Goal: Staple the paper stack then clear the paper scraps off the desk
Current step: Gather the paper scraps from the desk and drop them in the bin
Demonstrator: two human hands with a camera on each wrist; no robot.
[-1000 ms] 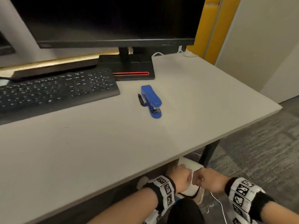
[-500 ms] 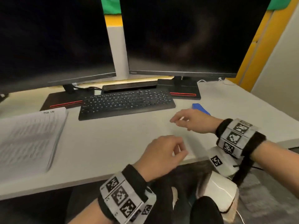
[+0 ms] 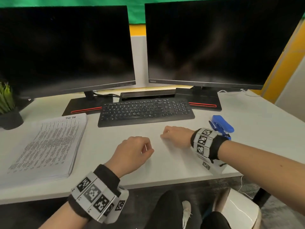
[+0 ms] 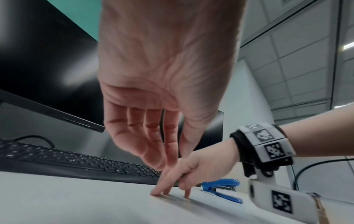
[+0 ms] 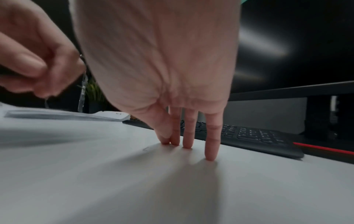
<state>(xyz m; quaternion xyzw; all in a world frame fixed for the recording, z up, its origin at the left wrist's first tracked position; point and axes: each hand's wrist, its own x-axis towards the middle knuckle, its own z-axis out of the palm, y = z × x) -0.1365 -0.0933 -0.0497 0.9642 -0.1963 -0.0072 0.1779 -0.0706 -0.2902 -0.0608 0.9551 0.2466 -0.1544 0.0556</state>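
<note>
Two hands: yours, both over the white desk [image 3: 165,164].
Right hand [image 3: 177,135]: fingertips [image 5: 210,156] straight, touching desk.
Left hand [image 3: 132,153]: fingers loosely curled; contents, you cannot tell.
Thick printed paper stack [image 3: 47,146]: far left.
Blue plastic stapler [image 3: 222,124]: right, beyond your wrist.

Left hand [image 3: 132,151] curled, right hand [image 3: 177,135] fingertips down

Bare desk [image 3: 105,142] between paper stack [image 3: 49,144] and stapler [image 3: 222,123]; keyboard [image 3: 145,111] behind.
</note>
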